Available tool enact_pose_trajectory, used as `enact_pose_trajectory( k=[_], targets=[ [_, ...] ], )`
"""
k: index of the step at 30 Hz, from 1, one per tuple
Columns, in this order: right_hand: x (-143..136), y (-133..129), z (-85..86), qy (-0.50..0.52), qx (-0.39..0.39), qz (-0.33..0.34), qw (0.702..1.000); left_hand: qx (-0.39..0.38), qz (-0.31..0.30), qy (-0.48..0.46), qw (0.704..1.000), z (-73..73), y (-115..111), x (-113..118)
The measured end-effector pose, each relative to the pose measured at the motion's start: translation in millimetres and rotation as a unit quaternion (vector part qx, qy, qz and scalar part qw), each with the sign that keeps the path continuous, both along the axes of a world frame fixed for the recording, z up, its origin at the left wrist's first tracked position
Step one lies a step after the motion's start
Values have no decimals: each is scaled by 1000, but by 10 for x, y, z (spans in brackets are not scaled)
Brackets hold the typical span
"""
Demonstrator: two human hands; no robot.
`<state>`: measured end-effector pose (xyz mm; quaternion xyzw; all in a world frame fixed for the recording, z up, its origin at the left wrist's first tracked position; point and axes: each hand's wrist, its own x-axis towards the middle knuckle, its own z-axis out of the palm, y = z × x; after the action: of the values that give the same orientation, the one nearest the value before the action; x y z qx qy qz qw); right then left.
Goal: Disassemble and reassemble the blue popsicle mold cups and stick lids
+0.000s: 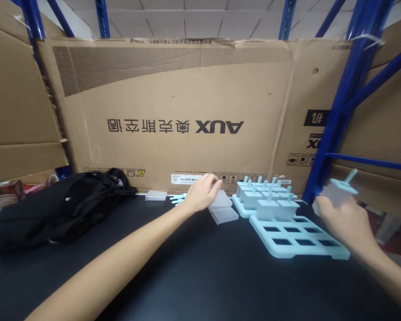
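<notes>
My right hand (345, 216) is closed around a popsicle mould (343, 191), a frosted cup with a light-blue lid and a stick handle, raised at the right. My left hand (203, 191) hovers over frosted empty mould cups (224, 214), fingers loosely bent and apart; whether they touch a cup I cannot tell. To the right, a light-blue rack (296, 255) has open square slots at its near side. Several lidded popsicle moulds (267, 205) stand upright in its far slots and in another blue rack (242, 210) behind.
Light-blue stick lids (178, 198) lie behind my left wrist, beside another frosted cup (156, 195). A black cloth bag (63, 209) covers the table's left side. A large cardboard panel (167, 98) closes the back, and blue metal posts (341, 107) frame the black table (187, 276).
</notes>
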<state>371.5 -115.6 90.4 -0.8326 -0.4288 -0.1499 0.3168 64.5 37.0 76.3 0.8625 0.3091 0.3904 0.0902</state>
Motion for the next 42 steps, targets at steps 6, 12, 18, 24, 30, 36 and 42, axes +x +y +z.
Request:
enact_pose_trajectory(
  k=[6, 12, 18, 24, 30, 36, 42],
  targets=[
    [-1153, 97, 101, 27, -36, 217, 975, -111, -132, -46, 984, 693, -431, 56],
    [-1691, 364, -105, 4, -96, 348, 933, -60, -128, 35, 989, 762, -393, -54],
    [-1519, 336, -289, 8, -110, 405, 908, 7, 88, -105, 991, 374, 194, -590],
    [-1532, 383, -138, -16, -184, 395, 900, -34, 164, -20, 986, -306, 584, -900],
    [-1856, 836, 226, -161, -248, 377, 878, 15, 133, 87, 987, -594, 529, -982],
    [-2209, 1433, 223, -230, -296, 364, 853, 86, 109, 169, 976, -660, 282, -1287],
    [-2385, 1617, 218, -250, -294, 361, 849, 115, 113, 218, 962, -732, 169, -1430]
  ],
)
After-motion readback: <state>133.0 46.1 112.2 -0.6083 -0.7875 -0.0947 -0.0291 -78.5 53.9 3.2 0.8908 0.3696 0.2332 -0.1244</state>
